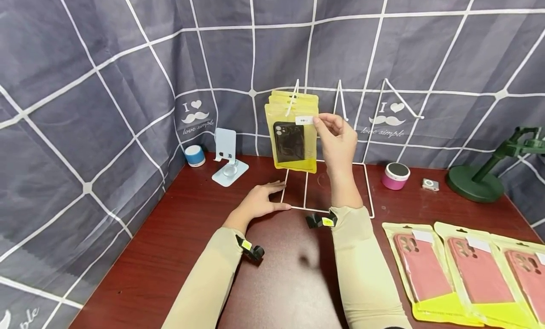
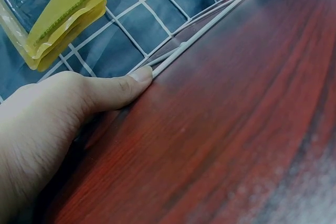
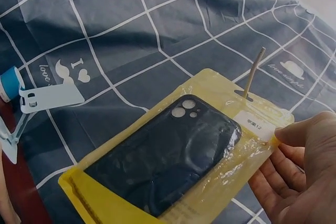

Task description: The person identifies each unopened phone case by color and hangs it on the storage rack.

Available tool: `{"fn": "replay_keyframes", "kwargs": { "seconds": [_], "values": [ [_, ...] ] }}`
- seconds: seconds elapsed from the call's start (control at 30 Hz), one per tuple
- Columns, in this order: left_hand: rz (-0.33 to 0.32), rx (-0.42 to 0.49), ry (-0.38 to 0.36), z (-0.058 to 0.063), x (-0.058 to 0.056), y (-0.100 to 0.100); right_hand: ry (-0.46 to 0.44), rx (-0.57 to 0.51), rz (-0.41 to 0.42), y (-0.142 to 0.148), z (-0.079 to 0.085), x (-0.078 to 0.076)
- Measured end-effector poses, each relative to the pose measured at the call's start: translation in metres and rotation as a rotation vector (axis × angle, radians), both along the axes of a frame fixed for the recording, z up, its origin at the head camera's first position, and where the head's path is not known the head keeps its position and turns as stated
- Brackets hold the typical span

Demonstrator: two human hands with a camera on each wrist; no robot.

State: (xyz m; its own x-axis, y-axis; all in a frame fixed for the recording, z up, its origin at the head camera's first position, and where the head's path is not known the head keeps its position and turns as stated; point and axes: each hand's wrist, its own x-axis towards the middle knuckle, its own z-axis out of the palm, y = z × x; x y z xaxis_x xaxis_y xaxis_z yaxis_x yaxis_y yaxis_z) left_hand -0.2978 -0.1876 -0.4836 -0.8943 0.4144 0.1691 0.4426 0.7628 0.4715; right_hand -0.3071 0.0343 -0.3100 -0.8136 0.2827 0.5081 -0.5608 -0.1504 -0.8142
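Note:
Yellow packets with black phone cases hang on the left hook [image 1: 292, 98] of a white wire rack [image 1: 305, 196]. My right hand [image 1: 339, 139] pinches the front phone case packet [image 1: 290, 146] by its edge, right at the white label. In the right wrist view the hook's tip [image 3: 254, 72] pokes through the packet's hang hole, and the black phone case [image 3: 168, 153] shows through the clear front. My left hand [image 1: 260, 202] rests on the table at the rack's left front corner. Its thumb [image 2: 126, 85] presses on the base wire, fingers extended.
Several yellow packets with pink phone cases [image 1: 421, 267] lie at the right front. Behind the left hand are a pale blue phone stand [image 1: 230, 158] and a blue speaker [image 1: 195, 156]. A pink speaker [image 1: 395, 176], small clip player [image 1: 430, 184] and green stand [image 1: 477, 183] line the back right.

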Motion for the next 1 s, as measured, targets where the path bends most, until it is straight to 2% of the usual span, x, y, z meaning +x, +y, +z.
{"fn": "replay_keyframes", "kwargs": {
  "seconds": [0.2, 0.37, 0.67, 0.83, 1.0],
  "values": [
    [-0.009, 0.006, -0.016, -0.002, 0.001, 0.009, -0.018, 0.035, -0.005, 0.019, -0.004, 0.008],
    [-0.012, 0.019, -0.021, -0.003, 0.003, 0.01, -0.057, 0.128, -0.042, 0.034, -0.007, 0.018],
    [0.025, 0.015, -0.02, -0.004, 0.005, 0.003, -0.084, 0.265, 0.077, 0.055, -0.006, 0.043],
    [0.024, 0.025, -0.028, -0.003, 0.004, 0.001, -0.115, 0.367, 0.072, 0.088, -0.011, 0.059],
    [0.018, 0.026, -0.023, 0.0, 0.003, 0.002, -0.175, 0.523, -0.012, 0.135, -0.021, 0.081]
  ]
}}
